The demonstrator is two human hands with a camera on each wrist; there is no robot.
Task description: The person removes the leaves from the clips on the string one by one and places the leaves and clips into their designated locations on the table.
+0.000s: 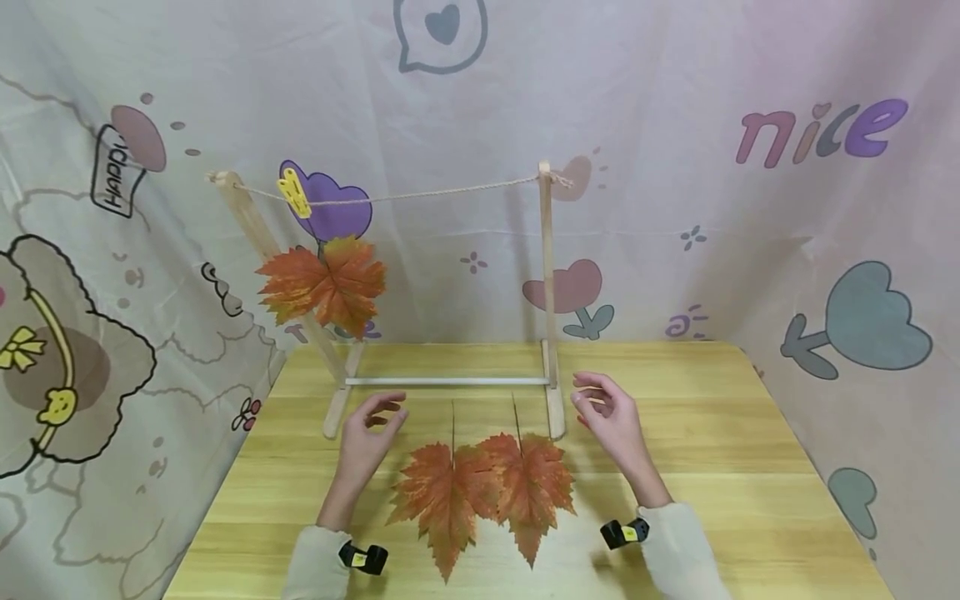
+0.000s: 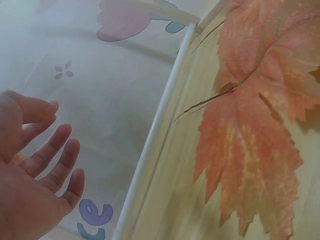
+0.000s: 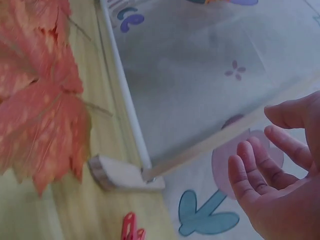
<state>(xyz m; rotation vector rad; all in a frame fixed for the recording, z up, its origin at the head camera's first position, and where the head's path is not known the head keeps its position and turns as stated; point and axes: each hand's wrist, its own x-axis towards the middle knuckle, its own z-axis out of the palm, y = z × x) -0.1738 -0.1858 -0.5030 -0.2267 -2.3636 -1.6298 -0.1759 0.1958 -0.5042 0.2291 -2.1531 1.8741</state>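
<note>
Maple-shaped leaves (image 1: 442, 492), two of them in orange and red, lie side by side with edges overlapping on a pale wooden table (image 1: 712, 450), at six o'clock from the middle of my view. Their thin dark stems point toward twelve, their longest tips toward six. My left hand (image 1: 375, 425) is between seven and eight o'clock, near the left leaf's side; my right hand (image 1: 609, 417) is at four o'clock, near the right leaf's side. Both are empty, their fingers loosely bent and slightly spread, apart from the leaves. Each of my wrists wears a small black camera (image 1: 363, 557) beside a pale sleeve (image 1: 686, 550).

Beyond the leaves, toward twelve, stands a wooden frame (image 1: 548, 275) with a white bar (image 1: 450, 382) low between its feet and a rope (image 1: 450, 195) strung between the tops of its posts. At ten o'clock, a yellow clip (image 1: 294, 193) sits on the rope; below it, at nine o'clock, hangs a third leaf (image 1: 326, 287). From my right wrist, a red clip (image 3: 129, 227) shows near six o'clock. Behind everything hangs a pale printed curtain (image 1: 637, 83).
</note>
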